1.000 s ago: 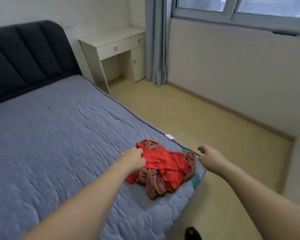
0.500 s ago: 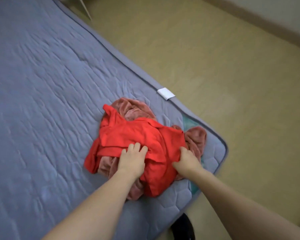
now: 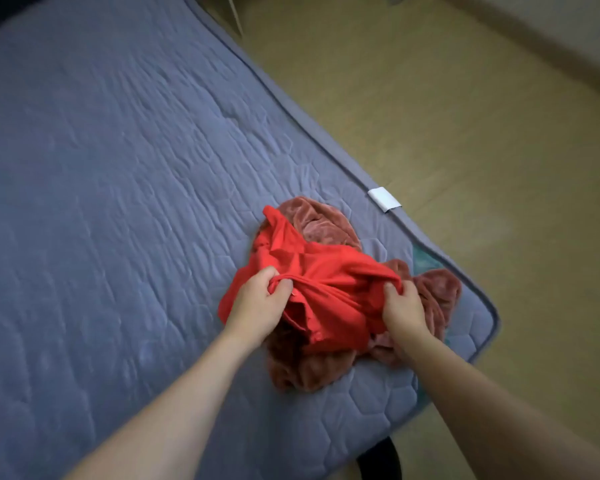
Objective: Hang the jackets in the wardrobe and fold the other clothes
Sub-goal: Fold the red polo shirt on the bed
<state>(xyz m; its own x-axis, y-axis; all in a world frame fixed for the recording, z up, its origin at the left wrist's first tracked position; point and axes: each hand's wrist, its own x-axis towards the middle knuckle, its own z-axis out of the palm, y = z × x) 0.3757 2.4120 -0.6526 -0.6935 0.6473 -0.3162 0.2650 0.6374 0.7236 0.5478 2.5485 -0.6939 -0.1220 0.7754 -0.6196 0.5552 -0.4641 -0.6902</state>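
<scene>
A crumpled bright red garment (image 3: 329, 271) lies on top of a dusty-pink plush garment (image 3: 312, 223) near the foot corner of the bed. My left hand (image 3: 257, 303) is closed on a bunched fold at the red garment's left side. My right hand (image 3: 400, 304) pinches its right edge. The fabric between the two hands is pulled up and taut. The pink garment spreads out under and around it, partly hidden.
The bed (image 3: 118, 202) has a quilted blue-grey cover with a white tag (image 3: 384, 199) at its right edge. A teal patch (image 3: 425, 259) shows near the corner. A beige floor (image 3: 482, 150) lies to the right. A dark object (image 3: 378, 459) sits below the bed corner.
My view tilted down from the room to the clothes pile. Both hands went from resting on the red garment to gripping it and lifting its fabric.
</scene>
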